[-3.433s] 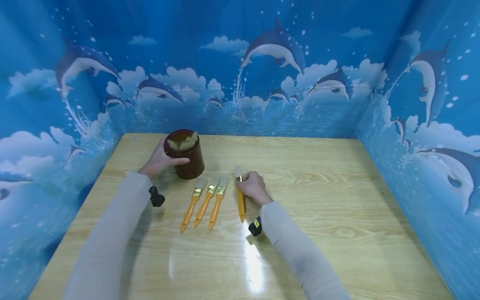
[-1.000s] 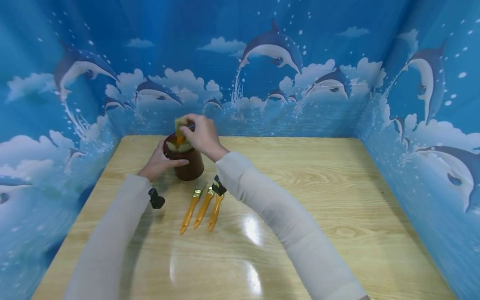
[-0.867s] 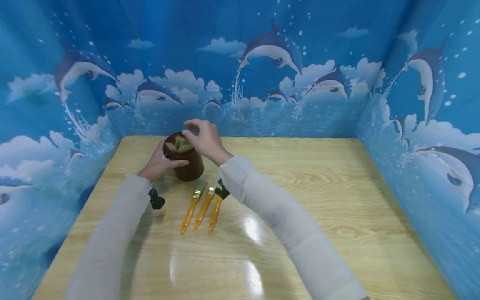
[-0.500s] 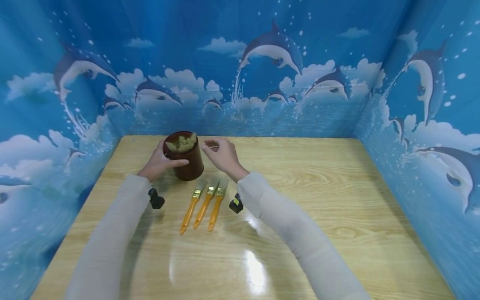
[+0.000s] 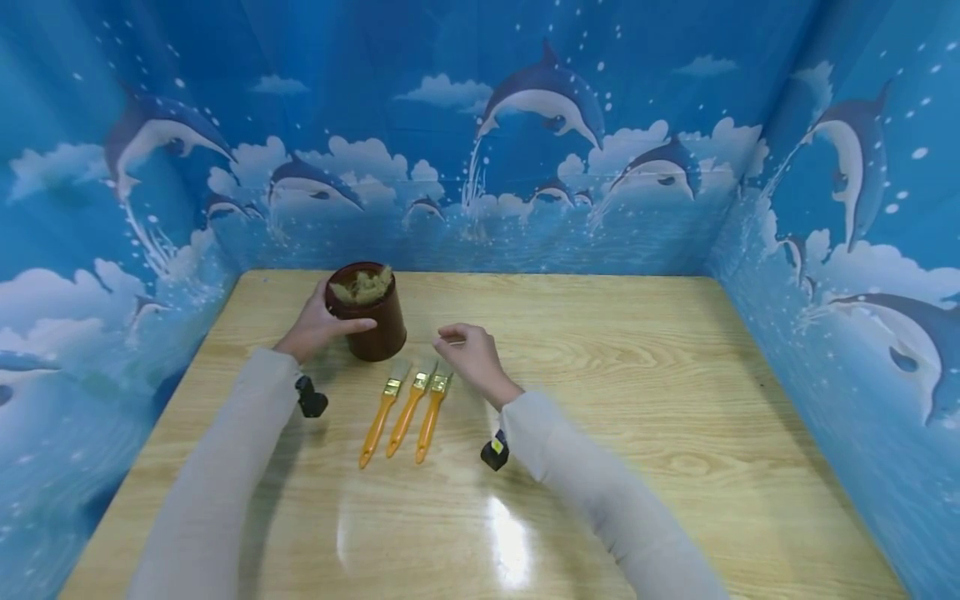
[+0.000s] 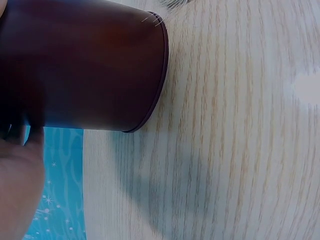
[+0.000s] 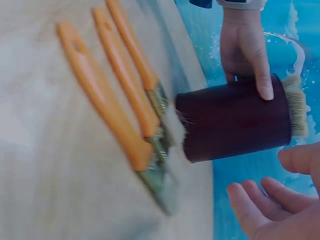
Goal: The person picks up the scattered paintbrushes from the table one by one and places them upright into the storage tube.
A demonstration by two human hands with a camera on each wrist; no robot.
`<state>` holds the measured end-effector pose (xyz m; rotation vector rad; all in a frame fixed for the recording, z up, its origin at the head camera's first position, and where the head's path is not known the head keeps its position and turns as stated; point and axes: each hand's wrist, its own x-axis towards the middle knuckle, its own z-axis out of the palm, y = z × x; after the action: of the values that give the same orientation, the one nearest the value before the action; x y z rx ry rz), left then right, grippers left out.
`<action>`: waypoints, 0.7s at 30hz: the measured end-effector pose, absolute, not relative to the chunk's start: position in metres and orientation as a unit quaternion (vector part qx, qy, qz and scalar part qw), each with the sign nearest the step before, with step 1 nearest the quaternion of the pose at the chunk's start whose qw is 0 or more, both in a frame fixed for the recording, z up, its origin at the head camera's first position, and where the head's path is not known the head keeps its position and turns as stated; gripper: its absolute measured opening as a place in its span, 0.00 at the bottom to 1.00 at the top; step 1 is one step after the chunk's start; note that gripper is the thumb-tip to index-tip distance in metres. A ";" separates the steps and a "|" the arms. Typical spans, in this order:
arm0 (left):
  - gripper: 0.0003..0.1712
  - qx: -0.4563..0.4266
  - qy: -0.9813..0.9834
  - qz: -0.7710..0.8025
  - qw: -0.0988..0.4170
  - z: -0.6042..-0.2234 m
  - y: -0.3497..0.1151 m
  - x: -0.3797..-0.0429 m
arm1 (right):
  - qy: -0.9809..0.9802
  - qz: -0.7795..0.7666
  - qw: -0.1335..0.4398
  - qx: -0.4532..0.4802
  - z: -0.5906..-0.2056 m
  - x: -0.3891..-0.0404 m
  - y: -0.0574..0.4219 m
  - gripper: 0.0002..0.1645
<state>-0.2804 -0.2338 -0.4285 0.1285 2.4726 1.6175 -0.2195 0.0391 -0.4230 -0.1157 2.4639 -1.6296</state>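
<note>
A dark brown cylindrical pot [image 5: 381, 335] stands at the back left of the table, pale bristles [image 5: 366, 288] of paintbrushes showing at its mouth. My left hand [image 5: 306, 327] grips the pot's left side, thumb across the front. Just in front of it lie 3 flat paintbrushes with orange handles: left [image 5: 379, 425], middle [image 5: 405, 425] and right [image 5: 430, 425], bristles toward the back. My right hand [image 5: 476, 360] hovers to the right of their bristles, fingers loosely bent; the right wrist view shows nothing held in it.
The wood-grain table [image 5: 637, 375] stretches out to the right of the hands. A blue curtain [image 5: 465, 217] printed with dolphins encloses its back and sides. A black wrist camera [image 5: 494, 451] hangs beneath the right wrist, another black camera [image 5: 311, 398] beneath the left.
My right hand picked up a fourth paintbrush, put it bristles-up into the pot and let go. It has since moved right and nearer. My left hand has kept its grip on the pot.
</note>
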 end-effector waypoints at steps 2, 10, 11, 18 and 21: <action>0.67 0.040 0.834 0.542 0.093 -0.428 -0.234 -0.281 | 0.832 -0.547 0.092 -0.018 -0.429 -0.215 0.040 0.22; 0.67 0.029 0.836 0.539 0.101 -0.420 -0.231 -0.275 | 0.844 -0.525 0.098 0.049 -0.451 -0.200 0.044 0.27; 0.68 0.028 0.836 0.539 0.100 -0.424 -0.232 -0.277 | 0.844 -0.523 0.104 0.054 -0.453 -0.199 0.044 0.28; 0.68 0.024 0.834 0.543 0.098 -0.427 -0.232 -0.279 | 0.856 -0.507 0.096 0.032 -0.469 -0.192 0.040 0.26; 0.67 0.028 0.831 0.547 0.098 -0.427 -0.232 -0.279 | 0.865 -0.496 0.077 0.019 -0.474 -0.191 0.034 0.18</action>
<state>-0.2790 -0.2316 -0.4266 0.0822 2.4586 1.6190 -0.1910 0.0344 -0.4737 0.0564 2.5909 -1.4876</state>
